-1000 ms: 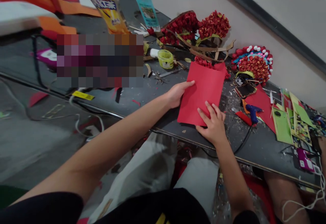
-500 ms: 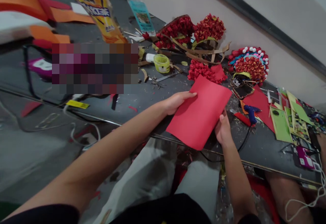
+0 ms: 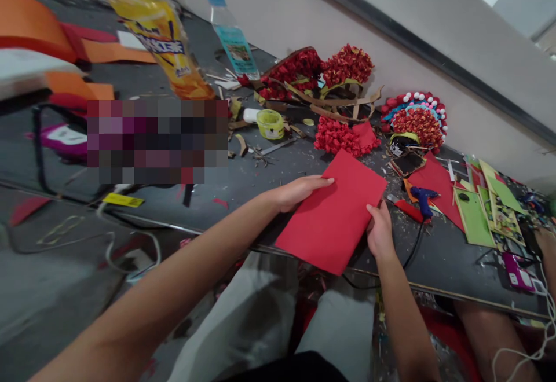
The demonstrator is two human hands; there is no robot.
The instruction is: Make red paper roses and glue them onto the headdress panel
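A: Biggest first, where's everything sitting?
B: Dark surface [image 3: 460, 272], running across the view. Red sheet [image 3: 332, 214] is at its front edge, near corner sticking out past it over the lap.
A: Risk on the sheet?
B: Could crease or bend if the two hands pull unevenly; it looks thin. Overhanging end could droop or catch on the surface edge.
A: Stuff beyond it?
B: Red flower cluster [image 3: 334, 137], just past the far end. A push that way could knock petals loose, I'd guess.
A: Hand pose, quick.
B: Left grip [image 3: 299, 193] pinches the left side, thumb flat on top, fingers mostly hidden below. Arm comes in long from lower left. Right grip [image 3: 380, 232] clasps the right edge, thumb on the upper face, fingers behind. That forearm angles up from lower right.
A: Smaller hazards?
B: Blue glue gun [image 3: 423, 197], right of the right hand, touching neither it nor the sheet. Can't tell if it's hot. If it is, brushing the nozzle could burn skin or mark the sheet. Its black cable [image 3: 416, 249] drops near the right forearm; snag it and the gun could drag.
A: Tiniest?
B: Red scrap [image 3: 220, 203], left, lying flat. Loose bits could stick to the sheet.
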